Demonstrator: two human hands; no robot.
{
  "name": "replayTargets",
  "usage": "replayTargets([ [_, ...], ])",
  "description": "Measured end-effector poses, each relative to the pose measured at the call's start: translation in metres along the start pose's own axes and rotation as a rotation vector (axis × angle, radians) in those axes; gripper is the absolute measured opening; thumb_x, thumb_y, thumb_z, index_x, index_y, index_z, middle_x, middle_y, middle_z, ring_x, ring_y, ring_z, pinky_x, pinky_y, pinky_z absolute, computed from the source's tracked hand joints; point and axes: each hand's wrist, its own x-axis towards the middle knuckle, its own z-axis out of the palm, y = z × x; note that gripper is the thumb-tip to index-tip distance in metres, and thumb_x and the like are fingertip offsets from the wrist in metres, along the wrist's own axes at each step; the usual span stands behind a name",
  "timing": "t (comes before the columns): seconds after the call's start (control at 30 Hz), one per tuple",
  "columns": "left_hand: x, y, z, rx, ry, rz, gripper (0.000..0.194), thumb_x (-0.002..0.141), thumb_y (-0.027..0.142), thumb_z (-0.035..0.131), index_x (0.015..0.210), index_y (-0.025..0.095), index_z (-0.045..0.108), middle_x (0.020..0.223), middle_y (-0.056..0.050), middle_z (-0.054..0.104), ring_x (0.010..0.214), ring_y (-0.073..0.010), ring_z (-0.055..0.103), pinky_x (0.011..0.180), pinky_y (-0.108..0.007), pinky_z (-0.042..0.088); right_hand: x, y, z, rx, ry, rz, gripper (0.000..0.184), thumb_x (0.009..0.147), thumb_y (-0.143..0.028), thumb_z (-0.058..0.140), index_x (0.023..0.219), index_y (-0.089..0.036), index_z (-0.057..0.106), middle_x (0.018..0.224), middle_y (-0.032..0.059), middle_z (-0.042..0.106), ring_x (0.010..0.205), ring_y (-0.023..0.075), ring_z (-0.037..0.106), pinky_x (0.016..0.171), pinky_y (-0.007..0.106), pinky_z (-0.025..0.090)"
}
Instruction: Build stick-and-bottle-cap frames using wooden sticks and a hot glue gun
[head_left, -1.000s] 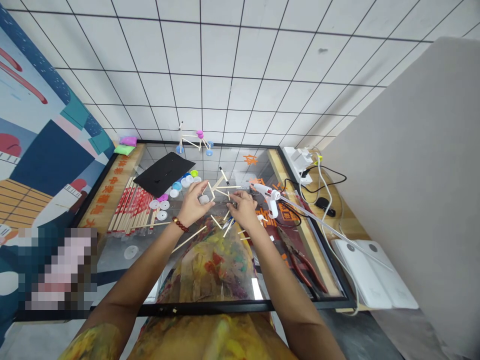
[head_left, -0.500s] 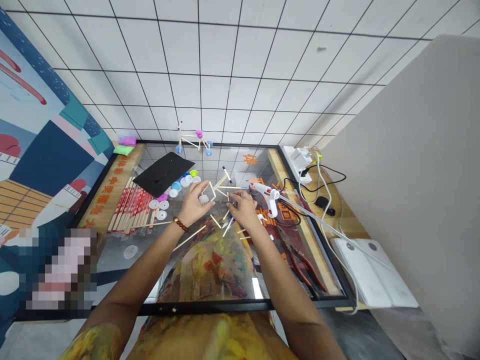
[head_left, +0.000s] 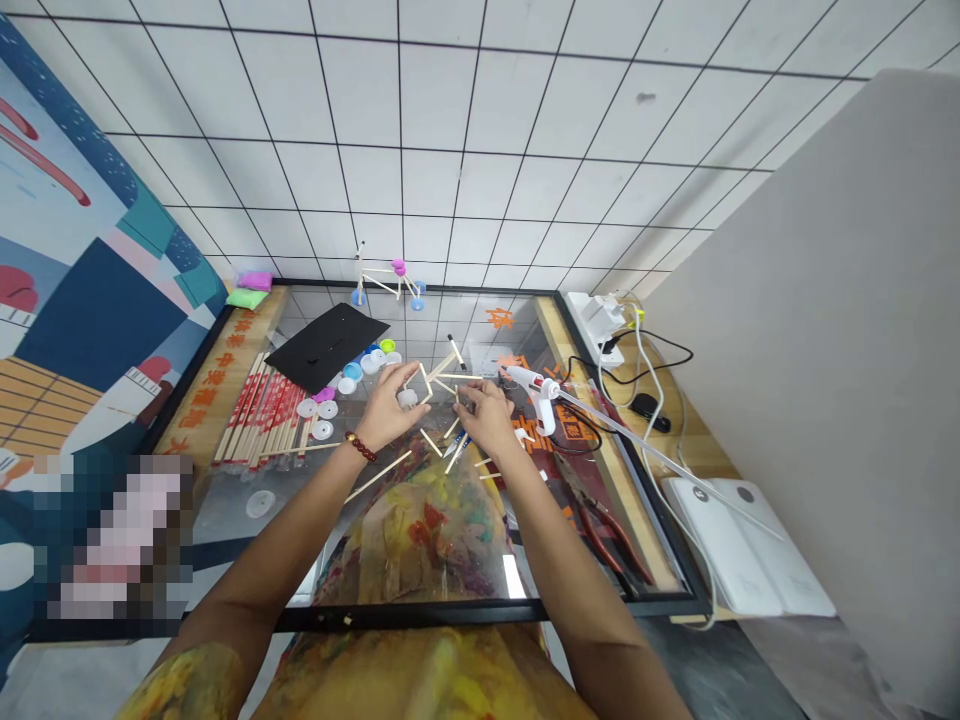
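Note:
My left hand (head_left: 391,408) is closed, its thumb and fingers gripping a small wooden-stick frame (head_left: 444,368) with a dark-tipped crosspiece at its far end. My right hand (head_left: 489,418) is at the near right side of the frame, fingers pinched around a short piece of wooden stick by the frame's end. Loose cut sticks (head_left: 431,443) lie just below the hands, beside a blue-handled tool partly covered by my right hand. Right of that hand, a white glue gun (head_left: 536,390) stands with a long clear glue stick in its back.
Red-wrapped chopsticks (head_left: 259,415), a black sheet (head_left: 330,345) and white plastic wheels (head_left: 322,430) lie to the left. At the back stands a stick model with blue wheels (head_left: 417,302). Red-handled pliers (head_left: 607,530), cables and a power strip (head_left: 592,325) are on the right.
The dark-tipped end of the stick frame has shifted very slightly to the right. Both hands keep nearly the same place and grip.

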Motion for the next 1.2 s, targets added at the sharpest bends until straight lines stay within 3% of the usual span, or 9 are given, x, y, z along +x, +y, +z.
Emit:
replayTargets([
  [1.2,0.004,-0.021,0.0,-0.095,-0.071,0.016,0.075,0.072,0.018,0.073,0.143,0.024,0.047,0.144,-0.011,0.051,0.132,-0.0274,0.054,0.115,-0.046,0.042,0.001,-0.002,0.0,-0.028,-0.007,0.006,0.032,0.085,-0.029,0.063,0.117,-0.028,0.07,0.127,0.0081,0.059,0.116,0.0278,0.051,0.089,0.038,0.038],
])
